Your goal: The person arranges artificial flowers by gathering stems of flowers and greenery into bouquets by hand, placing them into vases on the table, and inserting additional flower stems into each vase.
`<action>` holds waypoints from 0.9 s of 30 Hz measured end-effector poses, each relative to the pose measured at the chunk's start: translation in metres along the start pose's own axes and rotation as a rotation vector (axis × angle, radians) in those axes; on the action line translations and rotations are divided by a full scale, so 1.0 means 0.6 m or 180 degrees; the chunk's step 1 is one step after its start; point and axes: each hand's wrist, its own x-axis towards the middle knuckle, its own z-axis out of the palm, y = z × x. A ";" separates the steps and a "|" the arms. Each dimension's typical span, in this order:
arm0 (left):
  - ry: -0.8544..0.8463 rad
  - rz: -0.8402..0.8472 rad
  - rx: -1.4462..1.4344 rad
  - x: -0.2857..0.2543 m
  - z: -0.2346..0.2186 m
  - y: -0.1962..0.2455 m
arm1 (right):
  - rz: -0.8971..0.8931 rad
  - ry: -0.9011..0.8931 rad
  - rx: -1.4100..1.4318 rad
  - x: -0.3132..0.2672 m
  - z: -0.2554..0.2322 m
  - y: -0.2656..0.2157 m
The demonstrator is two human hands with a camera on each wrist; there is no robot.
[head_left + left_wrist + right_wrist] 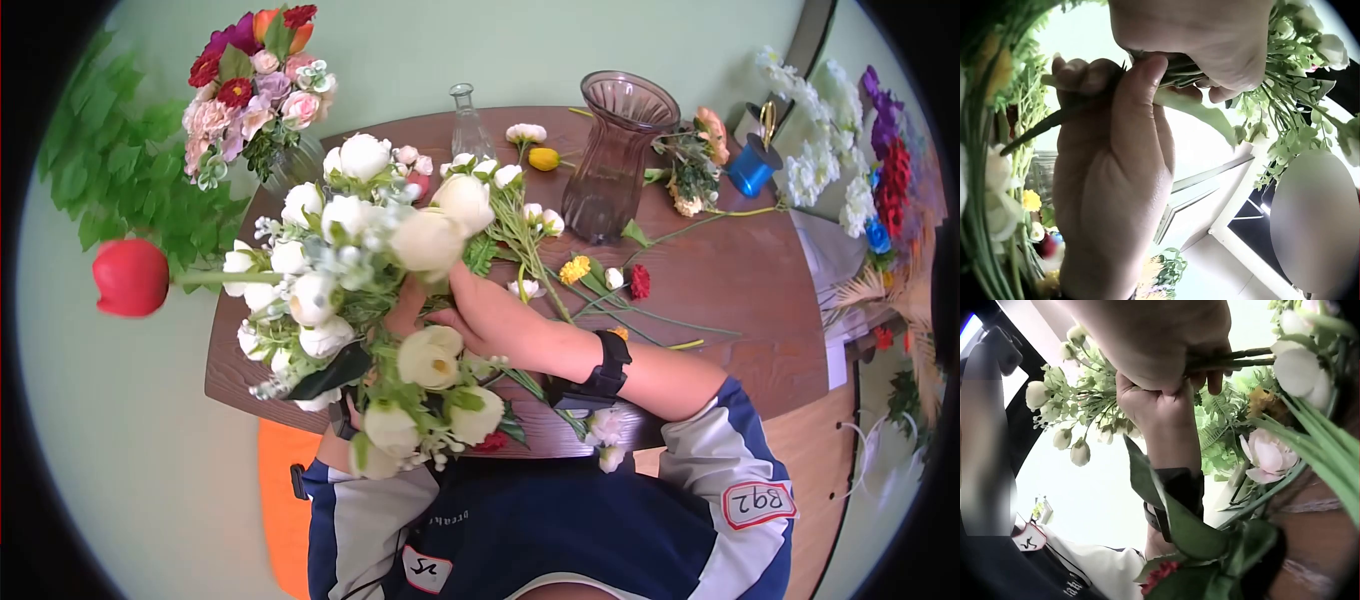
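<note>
A bouquet of white roses (345, 220) with small leaves and berries fills the left middle of the head view. My left hand (1197, 37) grips its gathered stems; in the head view the flowers mostly hide this hand. Close against it, my right hand (478, 318) also holds the stems, its thumb (1147, 78) along them in the left wrist view. Stem ends (1241, 359) stick out past the right hand in the right wrist view. A red tulip-like bloom (130, 278) juts out to the left on a straight green stem.
On the brown table (740, 290) stand a purple-tinted glass vase (618, 160) and a small clear bottle (466, 125). Loose flowers, among them a yellow tulip (545, 159), lie around. A blue ribbon spool (752, 168) is at the back right; a mixed bouquet (262, 95) stands back left.
</note>
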 end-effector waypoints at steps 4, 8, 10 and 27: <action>0.0195 -0.0221 -0.0733 0.006 0.012 -0.012 | -0.1010 0.0650 -0.0098 -0.005 0.020 0.022; 0.0422 -0.0491 -0.1501 0.013 0.032 -0.013 | -0.1168 0.0470 0.0982 -0.004 0.008 0.014; 0.0553 -0.0617 -0.1886 0.022 0.041 -0.012 | -0.1247 0.0639 0.0539 0.010 0.024 0.045; 0.1047 0.0159 -0.3804 0.093 -0.078 0.077 | 0.0641 -0.2016 -0.2008 -0.073 -0.041 -0.057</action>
